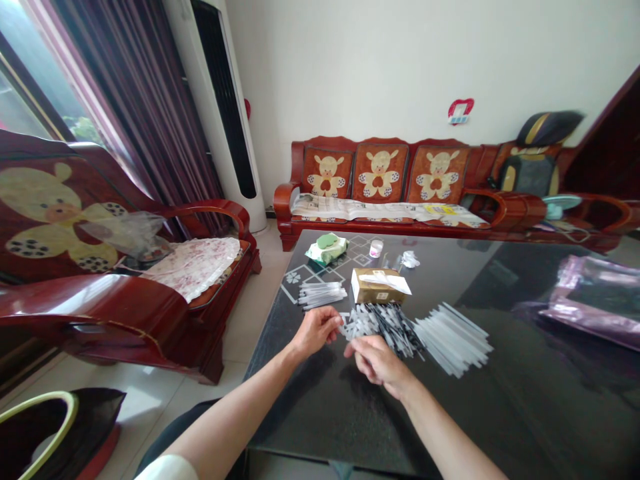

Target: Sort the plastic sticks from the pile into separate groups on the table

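My left hand (320, 329) hovers over the near left part of the dark table, thumb and forefinger pinched together. A small pale piece shows at its fingertips, too small to name. My right hand (381, 365) is just to its right, forefinger stretched toward the left hand and the other fingers loosely bent, with nothing visible in it. Beyond both hands lies a heap of small whitish pieces (361, 321) beside a heap of thin black sticks (396, 327). Translucent flat strips (454, 340) are spread to the right. A smaller bundle of similar strips (321, 294) lies to the left.
Behind the heaps stand a tissue box (377, 295), a green wipes pack (327, 248), a small white jar (376, 249) and a crumpled tissue (411, 259). A purple plastic package (595, 300) lies on the table's right. A wooden armchair (220, 350) stands left, a bin (65, 433) below it.
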Motion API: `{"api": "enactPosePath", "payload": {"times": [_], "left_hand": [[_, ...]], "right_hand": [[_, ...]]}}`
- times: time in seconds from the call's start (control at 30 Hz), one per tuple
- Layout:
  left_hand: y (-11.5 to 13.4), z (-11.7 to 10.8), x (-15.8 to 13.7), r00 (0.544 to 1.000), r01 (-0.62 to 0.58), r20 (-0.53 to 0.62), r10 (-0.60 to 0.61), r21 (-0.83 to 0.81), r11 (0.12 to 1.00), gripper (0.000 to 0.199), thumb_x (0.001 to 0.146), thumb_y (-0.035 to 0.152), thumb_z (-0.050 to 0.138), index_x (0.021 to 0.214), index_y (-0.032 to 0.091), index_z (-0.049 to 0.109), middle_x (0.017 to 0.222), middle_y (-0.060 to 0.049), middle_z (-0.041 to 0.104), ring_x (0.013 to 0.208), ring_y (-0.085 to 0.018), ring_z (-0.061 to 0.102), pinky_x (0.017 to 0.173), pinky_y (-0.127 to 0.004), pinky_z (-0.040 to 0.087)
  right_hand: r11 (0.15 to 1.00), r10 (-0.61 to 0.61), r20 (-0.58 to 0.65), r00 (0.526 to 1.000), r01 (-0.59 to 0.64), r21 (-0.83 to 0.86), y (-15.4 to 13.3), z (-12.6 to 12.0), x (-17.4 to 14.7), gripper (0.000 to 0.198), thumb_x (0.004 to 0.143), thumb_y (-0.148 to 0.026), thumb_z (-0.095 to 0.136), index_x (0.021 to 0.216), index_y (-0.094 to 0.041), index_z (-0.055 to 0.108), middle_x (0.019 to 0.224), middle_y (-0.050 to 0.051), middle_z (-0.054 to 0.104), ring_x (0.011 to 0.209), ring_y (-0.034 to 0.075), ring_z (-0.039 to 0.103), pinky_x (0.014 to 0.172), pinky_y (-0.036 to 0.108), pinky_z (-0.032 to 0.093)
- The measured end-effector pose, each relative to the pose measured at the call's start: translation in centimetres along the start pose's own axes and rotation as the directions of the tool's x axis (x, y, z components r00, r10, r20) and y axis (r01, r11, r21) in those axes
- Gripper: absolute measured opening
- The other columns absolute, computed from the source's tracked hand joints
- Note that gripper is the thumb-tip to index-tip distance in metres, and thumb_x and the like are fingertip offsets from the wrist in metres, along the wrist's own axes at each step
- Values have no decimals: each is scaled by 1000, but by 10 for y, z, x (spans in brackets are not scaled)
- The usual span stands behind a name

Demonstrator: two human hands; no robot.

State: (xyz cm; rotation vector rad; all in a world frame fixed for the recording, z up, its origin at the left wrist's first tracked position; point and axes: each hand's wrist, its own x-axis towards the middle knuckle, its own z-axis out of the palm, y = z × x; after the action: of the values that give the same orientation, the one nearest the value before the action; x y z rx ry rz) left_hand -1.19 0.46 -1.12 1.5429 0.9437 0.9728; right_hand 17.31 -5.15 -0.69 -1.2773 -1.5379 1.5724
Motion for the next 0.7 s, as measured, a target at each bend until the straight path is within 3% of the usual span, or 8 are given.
{"api": "enactPosePath", "payload": {"times": [0.1, 0.2, 0.27, 0.33, 0.43, 0.53, 0.63, 0.7], "left_hand": [[-3, -1, 1, 998, 55, -11, -54, 22, 998, 34, 83, 47, 55, 79, 14, 61, 60, 1, 58, 43, -7, 50, 38, -16, 36], [-8, 0, 2, 987, 152, -50, -151, 27, 988, 32, 82, 45, 55, 76, 14, 59, 55, 2, 55, 39, -6, 45, 35, -16, 32], [-10, 1, 2, 980, 191, -65, -190, 5, 982, 31, 82, 44, 55, 74, 14, 59, 53, 3, 54, 38, -6, 43, 34, -16, 31], [-11, 2, 2, 983, 171, -66, -172, -21, 985, 31, 81, 45, 56, 74, 14, 58, 54, 3, 54, 39, -6, 43, 35, -16, 31], [-10, 2, 4, 996, 70, -56, -72, -43, 997, 33, 82, 46, 57, 78, 14, 59, 59, 1, 57, 44, -7, 49, 40, -16, 36], [-9, 0, 6, 999, 13, -33, -14, -52, 999, 34, 82, 47, 58, 81, 13, 60, 61, 0, 58, 47, -8, 52, 43, -17, 39], [-8, 0, 8, 998, 56, -25, -57, -49, 997, 34, 81, 47, 58, 78, 13, 60, 60, 0, 58, 45, -7, 50, 41, -17, 36], [-8, 0, 8, 992, 120, -43, -122, -53, 991, 33, 79, 46, 59, 75, 13, 59, 57, 1, 57, 42, -7, 46, 38, -17, 33]], "right_hand": [[943, -212, -126, 969, 169, -287, 0, 0, 1, 40, 91, -47, 40, 70, -17, 57, 45, -5, 40, 39, 8, 34, 42, 23, 25], [702, -456, -186, 870, 224, -676, -1, 3, 1, 34, 92, -37, 43, 66, -19, 57, 54, 2, 53, 52, 13, 49, 52, 27, 30], [629, -500, -203, 842, 192, -753, -1, 4, 0, 32, 91, -35, 44, 67, -19, 58, 58, 4, 57, 55, 15, 52, 55, 28, 30], [716, -434, -203, 878, 199, -670, -1, 4, 1, 33, 90, -38, 46, 64, -19, 56, 57, 3, 58, 53, 14, 52, 54, 27, 31], [938, -173, -132, 976, 122, -325, 1, 0, 3, 41, 92, -47, 39, 70, -18, 58, 49, 0, 53, 40, 10, 41, 43, 24, 28], [994, -17, -69, 998, 9, -111, 3, -5, 5, 46, 93, -51, 32, 83, -16, 60, 43, -6, 43, 32, 8, 25, 37, 23, 20], [942, -200, -138, 970, 151, -300, 3, -8, 5, 40, 92, -45, 40, 70, -17, 58, 45, -5, 39, 39, 8, 32, 42, 23, 23], [791, -392, -178, 902, 231, -567, 3, -7, 4, 38, 92, -40, 43, 64, -18, 57, 50, -1, 47, 47, 11, 42, 49, 26, 27]]}}
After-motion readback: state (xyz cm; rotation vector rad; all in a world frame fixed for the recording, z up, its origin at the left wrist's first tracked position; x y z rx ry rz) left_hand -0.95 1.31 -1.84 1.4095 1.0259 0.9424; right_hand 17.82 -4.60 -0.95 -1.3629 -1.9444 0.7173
